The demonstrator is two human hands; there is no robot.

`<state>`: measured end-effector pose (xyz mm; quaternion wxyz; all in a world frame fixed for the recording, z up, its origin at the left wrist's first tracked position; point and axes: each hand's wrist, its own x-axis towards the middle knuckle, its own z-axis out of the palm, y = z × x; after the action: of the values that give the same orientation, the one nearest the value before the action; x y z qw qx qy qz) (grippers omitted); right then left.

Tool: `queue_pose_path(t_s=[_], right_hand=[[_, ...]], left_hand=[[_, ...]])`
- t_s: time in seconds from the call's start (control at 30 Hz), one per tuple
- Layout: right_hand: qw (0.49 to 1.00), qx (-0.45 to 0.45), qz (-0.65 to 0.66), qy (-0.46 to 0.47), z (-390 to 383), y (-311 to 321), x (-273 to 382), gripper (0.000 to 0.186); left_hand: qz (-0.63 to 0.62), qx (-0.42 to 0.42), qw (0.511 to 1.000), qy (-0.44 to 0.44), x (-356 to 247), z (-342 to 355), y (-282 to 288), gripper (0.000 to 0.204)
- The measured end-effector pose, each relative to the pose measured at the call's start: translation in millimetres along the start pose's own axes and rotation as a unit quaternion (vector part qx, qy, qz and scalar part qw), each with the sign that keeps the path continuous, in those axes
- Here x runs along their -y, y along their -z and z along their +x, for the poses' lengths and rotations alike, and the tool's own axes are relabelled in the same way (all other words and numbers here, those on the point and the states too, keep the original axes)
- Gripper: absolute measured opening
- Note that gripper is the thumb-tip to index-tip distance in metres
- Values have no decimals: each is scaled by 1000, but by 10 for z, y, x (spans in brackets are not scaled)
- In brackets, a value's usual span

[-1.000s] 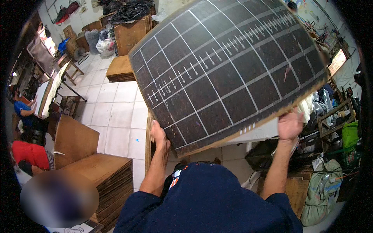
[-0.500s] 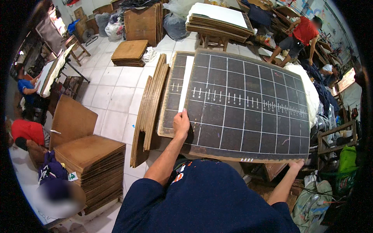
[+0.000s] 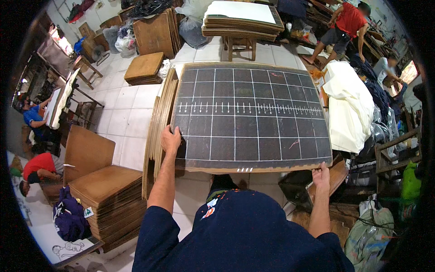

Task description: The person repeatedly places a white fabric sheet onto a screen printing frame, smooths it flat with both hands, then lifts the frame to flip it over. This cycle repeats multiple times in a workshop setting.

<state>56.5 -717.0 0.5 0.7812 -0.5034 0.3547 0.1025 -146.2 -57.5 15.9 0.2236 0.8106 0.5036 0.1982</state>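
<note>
Both hands on it here, gripping the edges: the left hand (image 3: 170,140) has the left edge of the dark gridded board (image 3: 244,136), low down, and the right hand (image 3: 321,174) has its lower right corner, fingers curled at the rim. The board sits face up in the middle of the frame, white lines crossing it, a row of short ticks running along its length (what bears its weight underneath, I cannot tell). Tight along its left side, brown panels (image 3: 158,120) stand on edge; just off to the right, a heap of cream cloth (image 3: 346,109). Over to the lower left, a tall stack of brown boards (image 3: 108,190); top centre, a pile topped with white (image 3: 242,25); and upper right, a person in red (image 3: 355,20) bending over.
</note>
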Motion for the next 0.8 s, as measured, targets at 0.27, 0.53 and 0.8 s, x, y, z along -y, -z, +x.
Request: queue_pose_path(t_s=[0.27, 0.53, 0.8], right_hand=[[992, 61, -109, -16, -62, -16, -82, 31], [969, 11, -243, -50, -213, -96, 36, 51], [919, -4, -383, -91, -271, -171, 201, 46]], left_hand=[[-121, 13, 992, -24, 266, 104, -257, 53], [-100, 47, 994, -6, 117, 79, -51, 47], [-47, 33, 997, -49, 120, -16, -213, 47]])
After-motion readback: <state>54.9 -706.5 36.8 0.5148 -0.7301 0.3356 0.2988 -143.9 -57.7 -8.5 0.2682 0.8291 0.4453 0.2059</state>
